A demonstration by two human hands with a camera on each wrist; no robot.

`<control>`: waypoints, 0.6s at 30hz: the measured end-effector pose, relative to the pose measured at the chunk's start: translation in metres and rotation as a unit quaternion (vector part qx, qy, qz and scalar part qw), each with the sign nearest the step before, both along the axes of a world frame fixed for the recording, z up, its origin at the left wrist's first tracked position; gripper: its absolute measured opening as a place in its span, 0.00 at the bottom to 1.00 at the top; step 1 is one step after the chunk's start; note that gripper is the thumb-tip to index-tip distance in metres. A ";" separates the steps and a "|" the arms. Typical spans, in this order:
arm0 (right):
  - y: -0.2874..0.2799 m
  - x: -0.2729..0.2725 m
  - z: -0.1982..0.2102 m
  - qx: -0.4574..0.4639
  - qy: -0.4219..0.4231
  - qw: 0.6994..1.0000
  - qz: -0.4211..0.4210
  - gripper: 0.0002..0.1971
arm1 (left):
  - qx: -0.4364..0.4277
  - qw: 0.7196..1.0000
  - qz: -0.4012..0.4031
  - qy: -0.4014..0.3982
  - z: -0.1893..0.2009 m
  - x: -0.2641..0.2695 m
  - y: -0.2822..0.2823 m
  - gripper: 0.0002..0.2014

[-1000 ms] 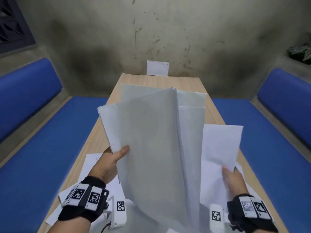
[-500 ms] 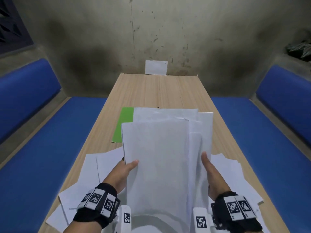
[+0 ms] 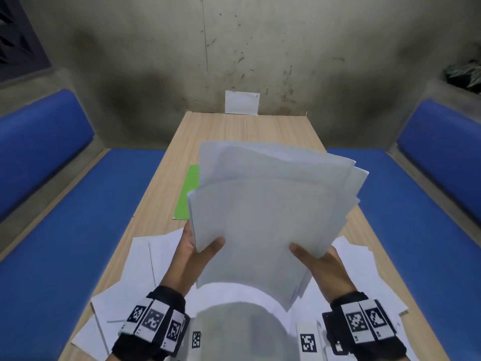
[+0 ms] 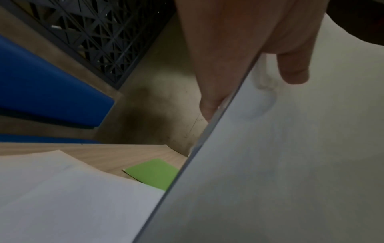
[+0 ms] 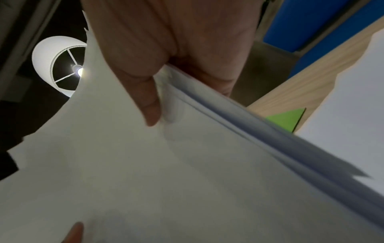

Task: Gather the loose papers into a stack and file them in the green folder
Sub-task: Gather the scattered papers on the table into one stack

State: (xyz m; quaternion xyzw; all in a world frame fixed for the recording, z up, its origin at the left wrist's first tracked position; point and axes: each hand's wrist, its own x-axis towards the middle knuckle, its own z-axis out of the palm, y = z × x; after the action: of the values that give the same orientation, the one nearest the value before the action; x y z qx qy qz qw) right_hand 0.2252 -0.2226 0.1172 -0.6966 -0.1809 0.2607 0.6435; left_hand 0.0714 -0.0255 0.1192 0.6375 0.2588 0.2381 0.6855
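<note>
I hold a loose stack of white papers [image 3: 265, 214] up above the table with both hands. My left hand [image 3: 200, 252] pinches its lower left edge, thumb on top. My right hand [image 3: 316, 257] pinches the lower right edge the same way. The sheets are fanned and uneven at the top right. The stack [image 4: 290, 164] fills the left wrist view, and in the right wrist view its layered edge [image 5: 239, 115] runs under my thumb. The green folder [image 3: 188, 194] lies flat on the table behind the stack, mostly hidden; a corner of the folder [image 4: 152, 173] also shows in the left wrist view and a sliver [image 5: 286, 119] in the right wrist view.
More loose white sheets [image 3: 145, 277] lie spread on the near end of the wooden table [image 3: 244, 128], on both sides of my arms. Blue benches [image 3: 78, 230] flank the table. A small white card [image 3: 242, 102] leans on the far wall.
The stack dropped from upright in front of my view to a lower tilt, uncovering the green folder. My right hand moved from a sheet on the table to the stack's right edge.
</note>
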 end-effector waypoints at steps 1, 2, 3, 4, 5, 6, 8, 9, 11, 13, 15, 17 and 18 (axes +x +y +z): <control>-0.001 -0.001 0.001 0.008 0.008 1.000 0.008 0.07 | 0.002 1.000 -0.001 0.006 -0.001 -0.002 0.000 0.30; -0.001 -0.003 0.003 0.015 0.016 1.000 0.015 0.09 | 0.005 1.000 0.000 0.012 -0.003 -0.004 0.001 0.28; -0.002 -0.005 0.003 0.025 0.022 0.999 0.017 0.11 | 0.010 1.000 0.001 0.014 -0.004 -0.006 0.001 0.24; -0.002 -0.006 0.003 0.035 0.026 0.999 0.013 0.12 | 0.013 1.000 0.004 0.013 -0.005 -0.009 0.001 0.22; -0.001 -0.006 0.002 0.045 0.026 0.999 0.008 0.12 | 0.009 1.000 0.004 0.007 -0.007 -0.011 0.002 0.21; 0.000 -0.006 0.002 0.048 0.021 0.999 -0.001 0.11 | 0.004 1.000 0.002 0.002 -0.008 -0.012 0.002 0.22; 0.001 -0.006 0.002 0.052 0.010 0.998 -0.017 0.10 | 0.005 1.000 -0.002 -0.002 -0.009 -0.013 0.003 0.25; 0.002 -0.005 0.001 0.063 0.009 0.998 -0.022 0.11 | 0.008 1.000 -0.003 -0.006 -0.007 -0.012 0.001 0.25; 0.005 -0.004 0.004 0.091 0.008 0.995 -0.028 0.24 | 0.015 1.000 -0.007 -0.025 -0.005 -0.010 0.000 0.26; 0.007 -0.003 0.008 0.117 -0.002 0.992 -0.047 0.38 | 0.015 0.998 -0.002 -0.063 -0.001 -0.008 -0.002 0.26; 0.010 -0.002 0.015 0.142 -0.006 0.988 -0.055 0.38 | -0.001 0.995 0.031 -0.095 0.006 -0.006 -0.008 0.28; 0.014 -0.003 0.022 0.156 0.004 0.985 -0.075 0.34 | 0.004 0.992 0.077 -0.098 0.011 -0.001 -0.011 0.36; 0.016 -0.003 0.024 0.152 0.005 0.984 -0.090 0.32 | 0.016 0.991 0.091 -0.099 0.012 0.001 -0.011 0.38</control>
State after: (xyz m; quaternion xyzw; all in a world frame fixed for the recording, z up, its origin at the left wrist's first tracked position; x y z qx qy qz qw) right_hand 0.2219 -0.2071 0.1415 -0.6026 -0.1516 0.1748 0.7637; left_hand 0.0728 -0.0369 0.1310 0.5950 0.2427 0.3657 0.6732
